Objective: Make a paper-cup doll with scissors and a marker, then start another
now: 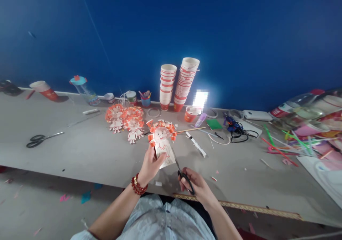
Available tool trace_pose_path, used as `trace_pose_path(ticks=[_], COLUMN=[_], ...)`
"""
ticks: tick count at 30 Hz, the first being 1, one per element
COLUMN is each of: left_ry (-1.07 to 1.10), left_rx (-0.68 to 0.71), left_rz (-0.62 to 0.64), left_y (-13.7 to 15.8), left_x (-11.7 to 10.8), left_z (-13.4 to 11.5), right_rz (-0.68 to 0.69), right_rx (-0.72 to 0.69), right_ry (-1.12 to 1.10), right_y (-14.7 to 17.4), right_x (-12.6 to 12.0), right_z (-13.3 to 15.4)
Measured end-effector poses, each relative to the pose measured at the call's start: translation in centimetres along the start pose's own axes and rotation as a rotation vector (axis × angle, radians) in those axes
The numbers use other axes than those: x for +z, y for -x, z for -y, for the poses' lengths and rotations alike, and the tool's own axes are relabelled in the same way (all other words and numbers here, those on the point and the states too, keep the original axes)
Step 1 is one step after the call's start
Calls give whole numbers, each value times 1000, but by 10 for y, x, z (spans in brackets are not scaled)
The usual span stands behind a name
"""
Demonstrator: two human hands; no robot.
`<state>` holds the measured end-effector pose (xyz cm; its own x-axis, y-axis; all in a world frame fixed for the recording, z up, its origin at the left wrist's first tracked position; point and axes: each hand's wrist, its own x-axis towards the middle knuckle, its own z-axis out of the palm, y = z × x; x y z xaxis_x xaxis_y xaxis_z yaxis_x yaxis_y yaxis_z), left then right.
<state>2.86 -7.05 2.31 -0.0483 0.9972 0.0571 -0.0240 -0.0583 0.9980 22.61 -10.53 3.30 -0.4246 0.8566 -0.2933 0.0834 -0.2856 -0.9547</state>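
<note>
My left hand pinches a paper doll with orange-red paper curls around its drawn face. Its body is drawn on a white sheet below, partly covered by my thumb. In my right hand are black-handled scissors, my fingers through the loops. The blades point up along the right edge of the doll's sheet; whether they touch the paper I cannot tell. Several finished-looking paper dolls with similar orange curls lie in a pile to the left of the one I hold.
Two tall stacks of paper cups stand by the blue wall. Another pair of scissors lies at the left. A glue gun, a purple glue stick and a green card are to the right. Coloured straws and bottles crowd the far right.
</note>
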Motion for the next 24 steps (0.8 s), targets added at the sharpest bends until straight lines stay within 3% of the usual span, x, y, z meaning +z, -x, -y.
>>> trace_pose_path(ticks=[9,24], left_ry=[19,24], left_rx=[-45,-87], left_rz=[81,106], left_y=[2,7], left_x=[0,-6], left_z=[-14,-18], right_rz=[98,52], right_rx=[48,66], right_ry=[-49,-67], right_y=[3,8], right_x=[-5,-1], right_z=[5,-4])
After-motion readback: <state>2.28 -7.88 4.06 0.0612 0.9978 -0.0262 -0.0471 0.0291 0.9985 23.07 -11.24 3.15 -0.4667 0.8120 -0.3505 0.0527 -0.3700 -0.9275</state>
